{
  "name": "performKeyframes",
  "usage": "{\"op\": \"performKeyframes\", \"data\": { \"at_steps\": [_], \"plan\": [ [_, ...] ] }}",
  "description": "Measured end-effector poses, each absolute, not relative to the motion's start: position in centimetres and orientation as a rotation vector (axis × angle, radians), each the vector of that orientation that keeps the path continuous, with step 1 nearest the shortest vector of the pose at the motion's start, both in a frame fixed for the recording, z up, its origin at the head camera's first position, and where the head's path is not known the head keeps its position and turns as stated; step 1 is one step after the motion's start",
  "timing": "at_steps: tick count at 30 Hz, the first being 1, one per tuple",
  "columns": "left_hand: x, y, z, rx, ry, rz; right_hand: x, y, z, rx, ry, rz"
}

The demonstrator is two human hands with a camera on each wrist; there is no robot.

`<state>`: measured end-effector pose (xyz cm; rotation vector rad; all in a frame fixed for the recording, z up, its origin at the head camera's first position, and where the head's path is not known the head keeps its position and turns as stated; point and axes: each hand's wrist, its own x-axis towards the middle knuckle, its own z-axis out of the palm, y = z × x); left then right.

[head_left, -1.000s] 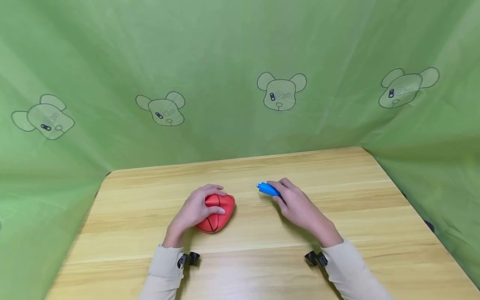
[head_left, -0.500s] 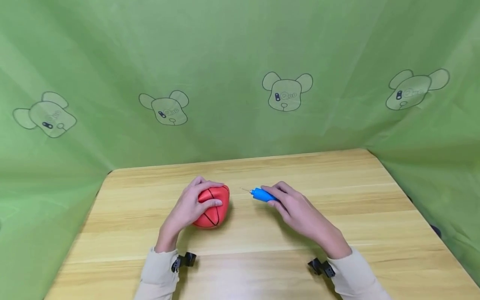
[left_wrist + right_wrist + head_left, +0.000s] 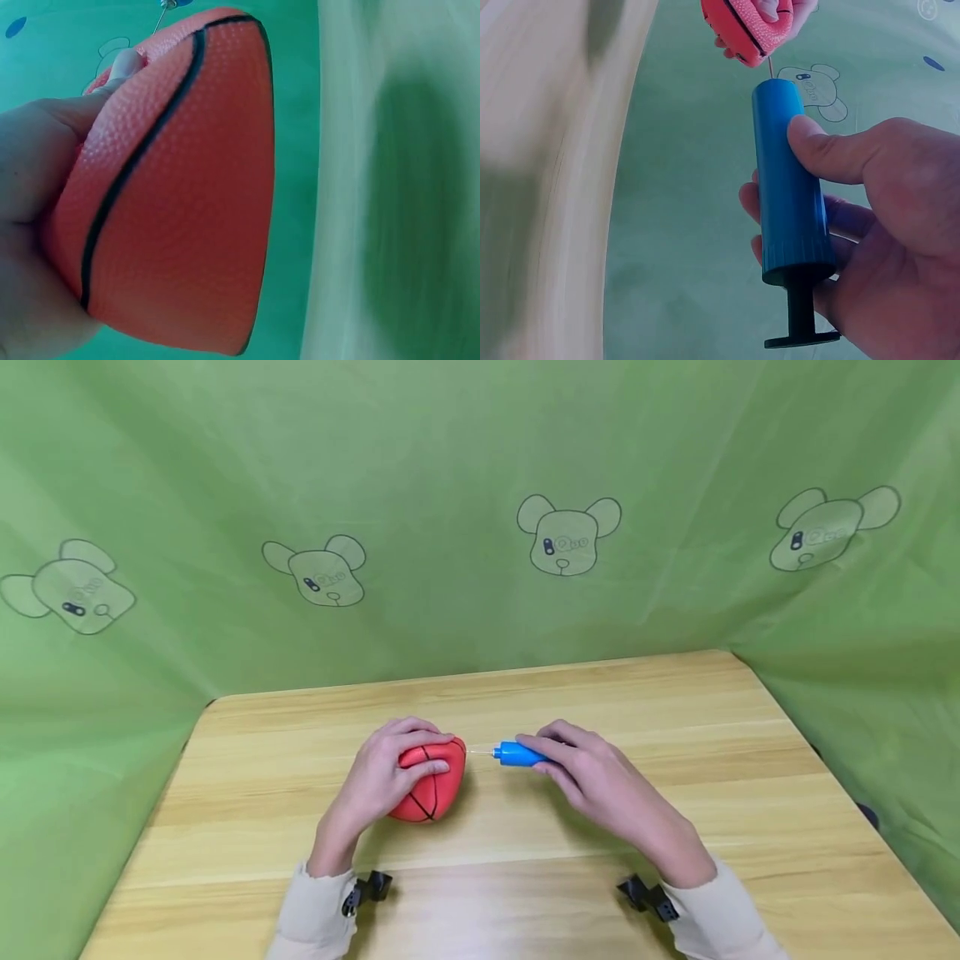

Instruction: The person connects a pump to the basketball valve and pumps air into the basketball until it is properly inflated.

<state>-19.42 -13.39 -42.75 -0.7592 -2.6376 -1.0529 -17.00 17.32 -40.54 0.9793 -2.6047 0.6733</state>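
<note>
My left hand (image 3: 378,777) grips a red, partly deflated basketball (image 3: 195,187) with black seams; the ball is sunken in where the thumb presses. In my right hand (image 3: 600,777) is a blue hand pump (image 3: 787,180), with the thumb on one side of its barrel and fingers round the other. The pump's black T-shaped handle (image 3: 801,311) sticks out at the back. From its front a thin metal needle (image 3: 481,752) points left at the ball. The needle's tip meets the ball's right edge; whether it is inside the ball, I cannot tell.
Both hands are above a light wood-grain table (image 3: 480,893). Behind it and at the sides hangs a green curtain (image 3: 450,460) printed with bear heads. A small black camera is strapped at each wrist, over pale sleeves (image 3: 315,918).
The pump has moved left and turned until its needle came up to the ball. The left hand has shifted the ball slightly and turned it, still holding it.
</note>
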Motion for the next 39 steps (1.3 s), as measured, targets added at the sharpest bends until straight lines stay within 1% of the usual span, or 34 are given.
{"op": "performKeyframes", "data": {
  "at_steps": [12, 18, 29, 39],
  "plan": [
    [-18.9, -12.6, -42.0, -0.858, -2.547, -0.858, -16.9, 17.2, -40.2, 1.036, -2.517, 0.565],
    [-18.3, -12.3, -41.6, -0.857, -2.500, -0.754, -16.5, 17.0, -40.0, 1.038, -2.466, 0.498],
    [-18.1, -12.1, -41.6, -0.818, -2.507, -0.791, -16.0, 16.4, -39.9, 1.032, -2.409, 0.455],
    [-18.1, -12.0, -41.5, -0.815, -2.390, -0.744, -15.8, 15.8, -40.0, 1.054, -2.343, 0.437]
  ]
}}
